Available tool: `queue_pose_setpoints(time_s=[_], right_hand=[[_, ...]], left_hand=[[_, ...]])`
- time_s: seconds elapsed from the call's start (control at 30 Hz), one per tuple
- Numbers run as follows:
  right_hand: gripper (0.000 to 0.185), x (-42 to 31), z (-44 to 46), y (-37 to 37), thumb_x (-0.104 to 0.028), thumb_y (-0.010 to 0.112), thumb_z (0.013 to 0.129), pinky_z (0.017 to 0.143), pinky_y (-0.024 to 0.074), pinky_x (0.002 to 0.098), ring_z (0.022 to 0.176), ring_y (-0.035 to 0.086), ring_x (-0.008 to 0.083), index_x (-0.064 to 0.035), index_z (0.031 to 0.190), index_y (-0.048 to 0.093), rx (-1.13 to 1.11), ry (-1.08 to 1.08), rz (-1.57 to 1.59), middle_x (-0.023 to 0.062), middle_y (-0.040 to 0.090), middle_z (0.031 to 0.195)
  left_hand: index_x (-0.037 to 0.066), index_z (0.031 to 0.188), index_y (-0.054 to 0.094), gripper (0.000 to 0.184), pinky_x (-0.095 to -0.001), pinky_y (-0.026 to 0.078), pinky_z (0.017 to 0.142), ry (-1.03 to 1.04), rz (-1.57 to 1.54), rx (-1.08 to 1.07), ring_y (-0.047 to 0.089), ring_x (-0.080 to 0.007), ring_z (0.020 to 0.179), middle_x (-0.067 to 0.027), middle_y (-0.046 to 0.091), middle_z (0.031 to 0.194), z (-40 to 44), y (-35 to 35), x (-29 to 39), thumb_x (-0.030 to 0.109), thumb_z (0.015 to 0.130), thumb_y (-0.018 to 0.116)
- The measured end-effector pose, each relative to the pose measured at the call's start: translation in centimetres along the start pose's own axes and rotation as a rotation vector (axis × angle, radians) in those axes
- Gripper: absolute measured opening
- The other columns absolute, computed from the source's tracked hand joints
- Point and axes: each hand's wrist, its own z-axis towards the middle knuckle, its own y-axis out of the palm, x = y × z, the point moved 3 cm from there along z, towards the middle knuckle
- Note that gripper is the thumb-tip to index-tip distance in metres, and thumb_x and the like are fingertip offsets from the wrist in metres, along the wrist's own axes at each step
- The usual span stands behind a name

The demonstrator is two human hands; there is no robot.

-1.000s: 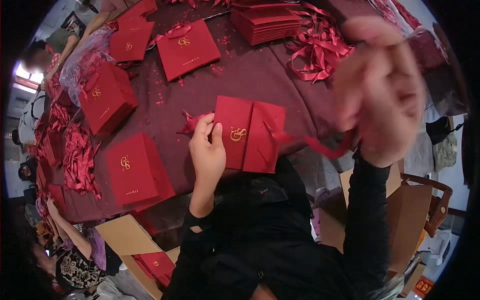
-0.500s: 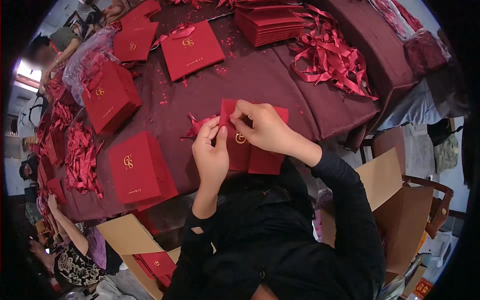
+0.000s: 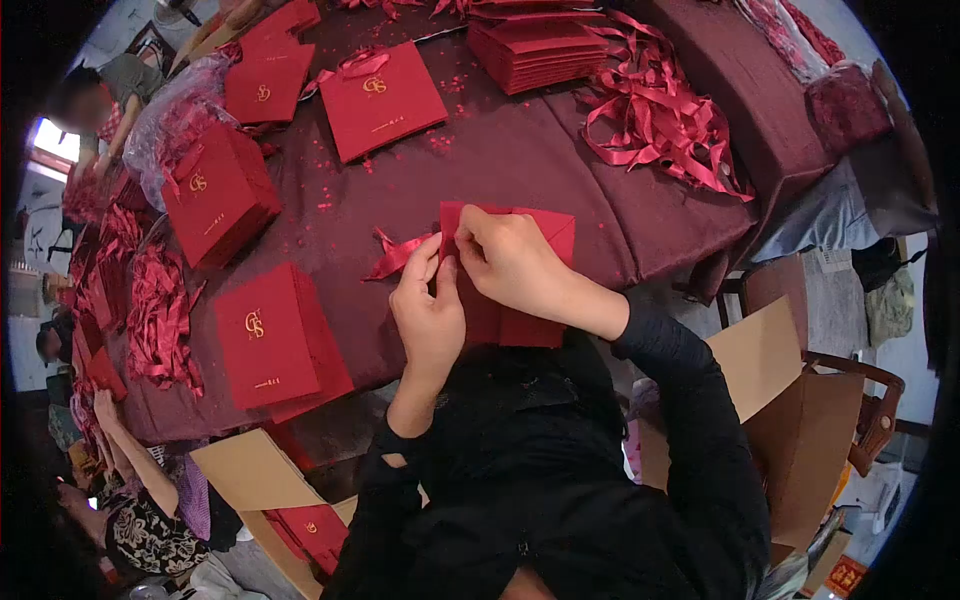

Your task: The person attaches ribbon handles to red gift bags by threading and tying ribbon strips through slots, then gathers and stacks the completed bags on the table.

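Observation:
A red paper gift bag (image 3: pixel 549 225) lies at the table's near edge, under both hands. My left hand (image 3: pixel 427 310) is closed at the bag's left side, thumb and fingers pinching its edge. A shiny red ribbon (image 3: pixel 393 256) sticks out to the left from behind those fingers. My right hand (image 3: pixel 512 256) is over the upper part of the bag, with thumb and fingertips pinched close to the left fingertips. Whatever is between the right fingertips is hidden. The right hand covers most of the bag's gold print.
Stacks of red bags stand at left (image 3: pixel 268 335) and farther back (image 3: pixel 540 55). Ribbon heaps lie at right (image 3: pixel 665 125) and left (image 3: pixel 163 320). Open cardboard boxes (image 3: pixel 765 355) flank me below the table edge. Other people sit along the left side.
My right hand has shifted slightly left and turned, covering the gold print that showed before. My left hand's fingers have moved slightly closer to it. More of the ribbon shows at left.

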Motion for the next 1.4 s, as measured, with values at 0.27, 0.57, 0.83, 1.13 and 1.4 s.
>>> queue_pose_setpoints(time_s=[0.27,0.57,0.83,1.13,1.4], right_hand=[[0.015,-1.1,-0.3,-1.5,-0.001,0.062,0.075,0.062,0.0495,0.0459,0.075,0.063,0.0379,0.0013,0.082,0.049,-0.115,0.032,-0.266,0.02,0.06,0.074],[0.013,2.8,-1.9,-2.3,-0.004,0.068,0.08,0.067,0.043,0.0417,0.079,0.055,0.0334,-0.0047,0.087,0.057,-0.117,-0.003,0.098,0.0125,0.054,0.079],[0.017,2.4,-1.7,-2.6,-0.008,0.071,0.079,0.067,0.0428,0.0418,0.077,0.054,0.033,-0.0025,0.082,0.055,-0.164,-0.012,0.035,0.0128,0.054,0.079],[0.018,2.9,-2.0,-2.2,-0.012,0.071,0.077,0.068,0.0429,0.041,0.077,0.051,0.0315,-0.0022,0.078,0.057,-0.211,-0.098,-0.049,0.0131,0.052,0.079],[0.017,3.0,-2.1,-2.1,-0.014,0.071,0.078,0.069,0.0434,0.0404,0.078,0.052,0.0313,-0.0019,0.078,0.059,-0.217,-0.062,-0.074,0.0132,0.052,0.081]], left_hand=[[-0.006,0.118,0.06,0.025,-0.0312,0.05,0.083,-0.069,-0.027,-0.083,0.067,-0.0194,0.094,-0.0196,0.07,0.099,0.0,-0.6,0.9,0.003,0.095,0.054],[-0.001,0.113,0.065,0.025,-0.0299,0.049,0.083,0.106,0.228,-0.265,0.065,-0.0198,0.094,-0.0144,0.068,0.101,1.4,-0.2,1.1,-0.002,0.089,0.056],[0.0,0.093,0.065,0.012,-0.0437,0.048,0.073,0.41,0.523,-0.16,0.06,-0.0371,0.082,-0.016,0.064,0.086,1.6,0.3,1.8,0.002,0.082,0.059],[0.001,0.093,0.066,0.01,-0.0437,0.049,0.073,0.251,0.773,0.047,0.062,-0.0368,0.083,-0.0163,0.065,0.088,4.5,-4.3,2.2,0.007,0.087,0.06],[0.003,0.111,0.062,0.028,-0.0406,0.042,0.077,0.376,0.823,0.002,0.055,-0.0295,0.091,-0.011,0.056,0.102,-1.6,-3.2,4.7,0.017,0.086,0.066]])
